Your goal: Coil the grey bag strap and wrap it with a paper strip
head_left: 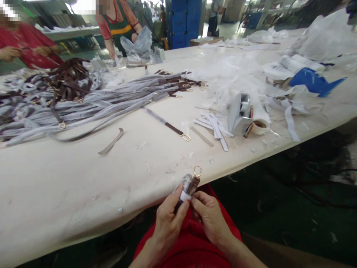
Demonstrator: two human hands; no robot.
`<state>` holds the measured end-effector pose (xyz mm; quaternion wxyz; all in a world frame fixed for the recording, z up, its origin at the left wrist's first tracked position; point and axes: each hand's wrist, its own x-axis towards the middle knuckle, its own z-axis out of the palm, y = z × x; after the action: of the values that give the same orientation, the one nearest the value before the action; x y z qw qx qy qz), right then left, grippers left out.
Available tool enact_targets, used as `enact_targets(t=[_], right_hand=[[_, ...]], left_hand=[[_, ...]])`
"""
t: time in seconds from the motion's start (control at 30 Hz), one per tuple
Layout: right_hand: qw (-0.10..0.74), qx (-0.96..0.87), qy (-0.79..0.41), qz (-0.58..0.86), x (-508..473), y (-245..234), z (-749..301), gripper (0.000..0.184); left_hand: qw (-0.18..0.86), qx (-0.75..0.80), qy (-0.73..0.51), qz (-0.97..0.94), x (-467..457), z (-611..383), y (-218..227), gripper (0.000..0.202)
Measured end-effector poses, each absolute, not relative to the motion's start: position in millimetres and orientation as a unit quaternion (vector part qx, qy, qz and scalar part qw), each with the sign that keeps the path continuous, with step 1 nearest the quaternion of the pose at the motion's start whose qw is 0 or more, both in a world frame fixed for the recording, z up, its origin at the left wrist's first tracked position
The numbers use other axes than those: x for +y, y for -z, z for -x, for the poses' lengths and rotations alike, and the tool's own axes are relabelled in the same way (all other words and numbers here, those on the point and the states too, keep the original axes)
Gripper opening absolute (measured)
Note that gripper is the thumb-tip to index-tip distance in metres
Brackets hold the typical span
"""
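Observation:
A dark brown strap (194, 183), folded into a bundle with clear wrapping and a gold clasp (197, 171) on top, is held at the table's front edge. A white paper band (184, 196) goes around its middle. My left hand (170, 210) grips the bundle from the left, thumb and fingers closed on it. My right hand (208, 214) is pinched at the band's right side; whatever lies between its fingertips is hidden. Beyond them on the table lies another brown strap (174, 128) with a gold clasp, partly in plastic wrap.
A tape dispenser (237, 119) stands right of centre, beside white paper strips (214, 126) and a tape roll (260, 127). Wrapped straps (111, 100) pile up at left. Plastic bags (323, 35) and a blue piece (315, 81) lie right. Two people (119, 22) work across the table.

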<state>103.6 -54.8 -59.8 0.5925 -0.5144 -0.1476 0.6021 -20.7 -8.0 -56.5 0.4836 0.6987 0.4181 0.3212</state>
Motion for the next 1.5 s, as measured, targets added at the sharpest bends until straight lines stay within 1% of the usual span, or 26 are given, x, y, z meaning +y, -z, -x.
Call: enact_targets(t=[0.07,0.13,0.2,0.27,0.33,0.4,0.47,0.53,0.63,0.73,0.8,0.9,0.97,1.07,1.13,1.27,1.33,1.4,1.43,1.5], right_hand=[[0.583,-0.166,-0.578,0.546,-54.6,60.9,-100.2,0.030],[0.573,-0.204,-0.543,0.579,-54.3,59.2,-97.6,0.028],[0.569,-0.252,-0.499,0.604,-54.7,54.2,-96.0,0.025],[0.568,-0.288,-0.475,0.608,-56.5,47.6,-96.2,0.022],[0.564,-0.304,-0.500,0.583,-59.5,41.7,-99.5,0.018],[0.561,-0.306,-0.562,0.524,-62.5,38.7,-106.3,0.017],[0.559,-0.304,-0.617,0.463,-64.0,39.5,-114.5,0.019],[0.562,-0.294,-0.638,0.437,-63.5,44.0,-120.5,0.019],[0.590,-0.267,-0.610,0.457,-61.0,54.4,-121.2,0.022],[0.634,-0.253,-0.560,0.469,-60.1,63.3,-116.8,0.019],[0.648,-0.274,-0.528,0.477,-61.5,66.0,-115.6,0.016],[0.643,-0.341,-0.477,0.492,-64.7,65.6,-117.4,0.006],[0.643,-0.369,-0.450,0.499,-65.6,64.1,-118.9,0.001],[0.654,-0.356,-0.444,0.498,-63.4,61.0,-120.9,0.006],[0.647,-0.329,-0.480,0.493,-60.6,57.6,-124.2,0.008],[0.568,-0.302,-0.601,0.474,-58.7,48.8,-137.5,0.012],[0.540,-0.295,-0.658,0.433,-60.6,46.1,-143.7,0.021],[0.544,-0.278,-0.689,0.390,-62.7,45.5,-146.6,0.034],[0.551,-0.269,-0.691,0.383,-63.3,46.0,-146.5,0.038],[0.564,-0.256,-0.674,0.403,-63.1,47.7,-143.9,0.035]], left_hand=[[0.365,0.382,-0.356,-0.771,-9.7,20.5,61.5,0.043],[0.290,0.349,-0.379,-0.806,-10.9,19.8,63.3,0.045],[0.264,0.339,-0.391,-0.814,-10.9,18.6,62.2,0.045],[0.267,0.341,-0.390,-0.813,-9.8,17.7,59.8,0.044],[0.281,0.354,-0.382,-0.806,-8.0,17.7,57.4,0.041],[0.314,0.374,-0.369,-0.791,-6.1,18.6,54.9,0.039],[0.371,0.394,-0.354,-0.763,-4.9,19.5,51.5,0.040],[0.448,0.422,-0.338,-0.712,-5.0,18.9,47.2,0.041],[0.572,0.473,-0.309,-0.595,-7.3,14.5,41.3,0.041],[0.675,0.476,-0.289,-0.484,-11.1,9.0,39.9,0.044],[0.726,0.455,-0.289,-0.427,-13.7,6.6,40.9,0.044],[0.780,0.436,-0.283,-0.348,-16.9,4.0,41.3,0.040],[0.796,0.435,-0.282,-0.312,-18.1,1.4,39.2,0.039],[0.800,0.429,-0.298,-0.295,-18.6,-3.1,35.3,0.041],[0.796,0.430,-0.303,-0.298,-18.6,-4.1,34.8,0.042],[0.774,0.444,-0.294,-0.341,-18.5,2.9,41.2,0.043],[0.750,0.452,-0.291,-0.386,-18.3,7.9,45.4,0.044],[0.713,0.463,-0.292,-0.439,-18.0,11.1,48.0,0.044],[0.694,0.468,-0.292,-0.463,-17.7,11.8,48.7,0.045],[0.669,0.473,-0.290,-0.495,-17.2,11.5,48.8,0.045]])
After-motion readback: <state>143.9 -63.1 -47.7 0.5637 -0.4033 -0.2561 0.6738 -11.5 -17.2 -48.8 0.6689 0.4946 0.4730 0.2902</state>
